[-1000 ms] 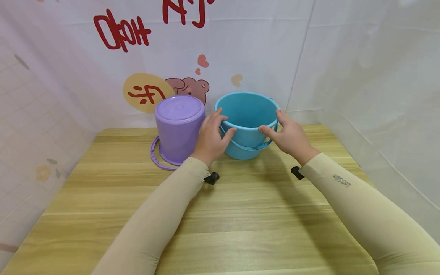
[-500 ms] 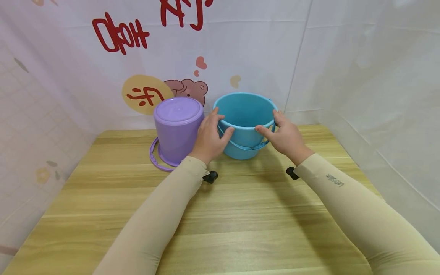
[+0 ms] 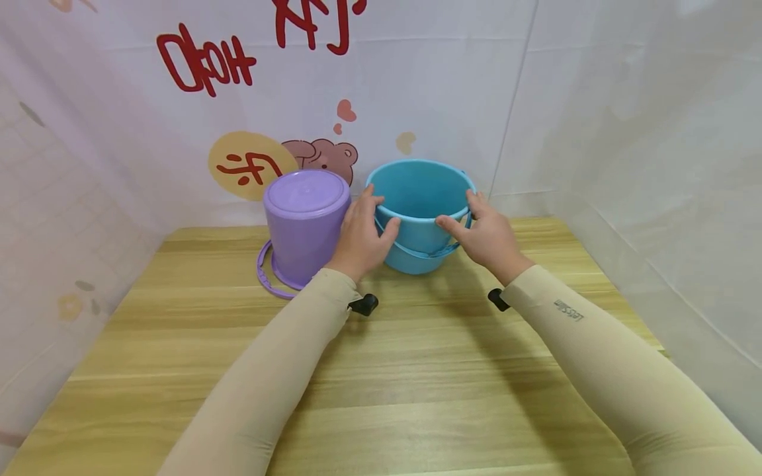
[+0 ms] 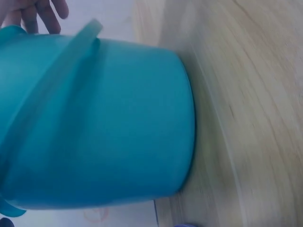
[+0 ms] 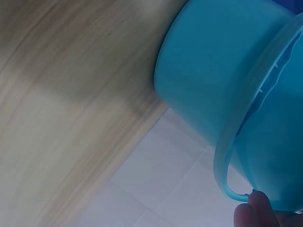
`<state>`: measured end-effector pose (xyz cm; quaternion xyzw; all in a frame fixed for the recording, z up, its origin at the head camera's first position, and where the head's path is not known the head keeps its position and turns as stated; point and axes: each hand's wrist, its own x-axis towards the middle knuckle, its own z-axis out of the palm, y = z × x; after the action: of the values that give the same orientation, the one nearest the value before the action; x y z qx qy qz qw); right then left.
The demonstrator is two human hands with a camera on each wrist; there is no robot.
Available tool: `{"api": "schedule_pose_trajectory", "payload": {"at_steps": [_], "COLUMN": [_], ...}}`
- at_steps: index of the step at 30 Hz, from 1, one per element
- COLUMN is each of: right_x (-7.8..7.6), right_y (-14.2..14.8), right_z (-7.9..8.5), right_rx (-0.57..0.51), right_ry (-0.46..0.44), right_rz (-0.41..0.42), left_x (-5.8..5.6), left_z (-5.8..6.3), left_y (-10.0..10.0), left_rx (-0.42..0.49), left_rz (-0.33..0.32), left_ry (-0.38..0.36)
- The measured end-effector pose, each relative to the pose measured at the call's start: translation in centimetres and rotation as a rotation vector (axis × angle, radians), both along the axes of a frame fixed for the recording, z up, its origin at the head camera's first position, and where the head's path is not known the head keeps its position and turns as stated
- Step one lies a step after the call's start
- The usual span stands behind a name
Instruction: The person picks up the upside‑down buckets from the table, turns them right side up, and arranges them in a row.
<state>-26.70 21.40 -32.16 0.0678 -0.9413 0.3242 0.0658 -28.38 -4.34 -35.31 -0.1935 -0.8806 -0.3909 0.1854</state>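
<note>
In the head view, a light blue bucket [image 3: 417,241] stands mouth up at the back of the table, its handle hanging down in front. My left hand [image 3: 361,238] holds its left side, fingers at the rim and thumb toward the front. On the opposite side, my right hand [image 3: 485,235] holds the rim with the thumb in front and fingers by the handle joint. The right wrist view shows fingertips [image 5: 260,208] at that joint. Beside my left hand, a purple bucket [image 3: 303,238] stands upside down. The left wrist view shows the blue bucket's wall [image 4: 137,123] close up.
A purple handle [image 3: 263,274] lies on the wooden table [image 3: 411,396] around the left of the purple bucket's base. Behind both buckets hangs a white printed cloth [image 3: 440,86], and white sheets [image 3: 649,198] close off the sides.
The blue bucket has shifted slightly left toward the purple one, with both hands on it. The whole head view has also drifted a little.
</note>
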Motion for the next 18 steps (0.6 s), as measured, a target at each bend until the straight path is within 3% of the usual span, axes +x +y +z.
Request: {"api": "schedule_pose_trajectory", "payload": {"at_steps": [9, 18], "right_x": [-0.2, -0.3], "right_y": [-1.4, -1.4], "right_z": [-0.2, 0.6], "right_rx": [0.036, 0.091], "right_ry": [0.004, 0.014], "right_rz": [-0.020, 0.003], "left_x": [0.2, 0.1], "left_z": [1.1, 1.4], "left_y": [0.5, 1.1], "left_rx": [-0.109, -0.145], "left_rz": [0.047, 0.097], "left_ry": [-0.083, -0.050]}}
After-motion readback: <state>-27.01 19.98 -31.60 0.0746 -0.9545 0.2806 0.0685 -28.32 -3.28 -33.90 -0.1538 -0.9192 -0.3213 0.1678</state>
